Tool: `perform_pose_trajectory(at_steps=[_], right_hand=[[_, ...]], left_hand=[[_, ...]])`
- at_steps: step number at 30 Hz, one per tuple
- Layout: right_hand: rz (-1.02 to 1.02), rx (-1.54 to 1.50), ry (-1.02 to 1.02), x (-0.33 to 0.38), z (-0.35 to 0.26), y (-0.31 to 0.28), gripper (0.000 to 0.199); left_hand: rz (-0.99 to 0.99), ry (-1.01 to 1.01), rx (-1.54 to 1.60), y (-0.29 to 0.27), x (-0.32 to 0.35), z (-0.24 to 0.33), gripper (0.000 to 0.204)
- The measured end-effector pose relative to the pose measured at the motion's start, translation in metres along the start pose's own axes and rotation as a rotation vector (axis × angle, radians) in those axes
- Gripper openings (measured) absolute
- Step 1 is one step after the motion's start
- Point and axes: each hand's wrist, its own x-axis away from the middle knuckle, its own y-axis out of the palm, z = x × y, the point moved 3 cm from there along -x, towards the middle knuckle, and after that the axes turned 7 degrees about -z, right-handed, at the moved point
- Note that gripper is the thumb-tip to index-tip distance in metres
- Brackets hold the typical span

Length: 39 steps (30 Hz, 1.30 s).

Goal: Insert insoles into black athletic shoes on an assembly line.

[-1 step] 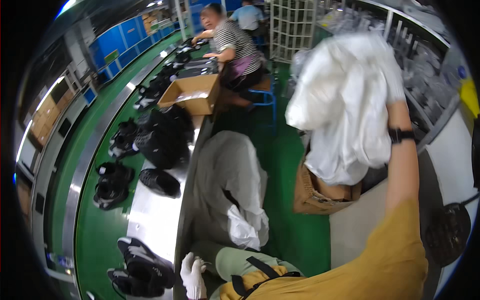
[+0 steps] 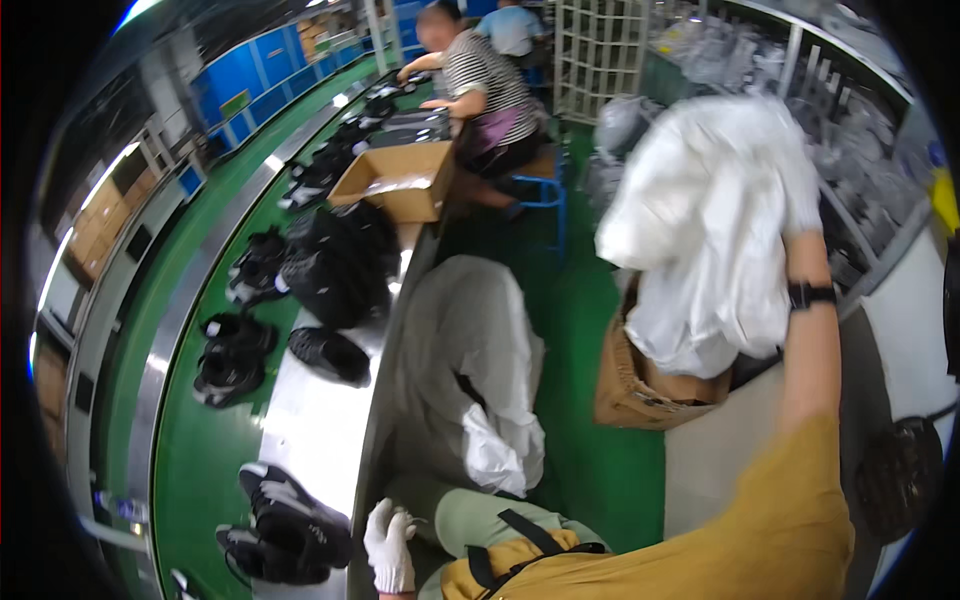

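Note:
My right hand (image 2: pixel 802 195), in a white glove, is raised at the right and closed on a bunched white plastic bag (image 2: pixel 700 240). The bag hangs down in loose folds, and its bulk hides the right fingers. Beside the near edge of the metal bench (image 2: pixel 315 420), my left hand (image 2: pixel 390 547) is low, also gloved in white. Its fingers are loosely bent and slightly apart, with nothing visible in them. A pair of black and grey shoes (image 2: pixel 290 525) rests just left of it. Another large whitish bag (image 2: pixel 455 310) stands open-mouthed against the bench.
Several black shoes (image 2: pixel 235 360) line the green conveyor belt (image 2: pixel 190 480). An open cardboard box (image 2: pixel 425 195) sits on the bench. A worn carton (image 2: pixel 650 395) is below the raised bag. Ahead, a person in a striped shirt (image 2: pixel 490 90) sits on a blue-legged stool (image 2: pixel 550 190).
The view has shifted slightly, so the scene sits a little further right. My right hand and its bag appear slightly lower. Both hands keep their hold and shape.

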Motion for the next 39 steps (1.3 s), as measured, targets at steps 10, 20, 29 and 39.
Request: perform_pose_trajectory(at_steps=[10,20,29,39], right_hand=[[-0.843,0.861,0.415,0.384,0.168,0.161,0.065],[-1.042,0.356,0.078,0.351,0.075,0.244,0.069],[-1.244,-0.597,0.293,0.389,-0.374,0.224,0.088],[-1.863,-0.144,-0.707,0.553,-0.517,0.306,0.048]], left_hand=[[0.025,-0.069,-0.299,-0.007,0.011,-0.027,0.047],[0.031,0.018,-0.803,0.001,0.023,-0.015,0.055],[0.016,-0.005,-0.493,-0.011,0.017,-0.024,0.050],[-0.236,0.062,-0.336,-0.052,-0.009,-0.063,0.055]])
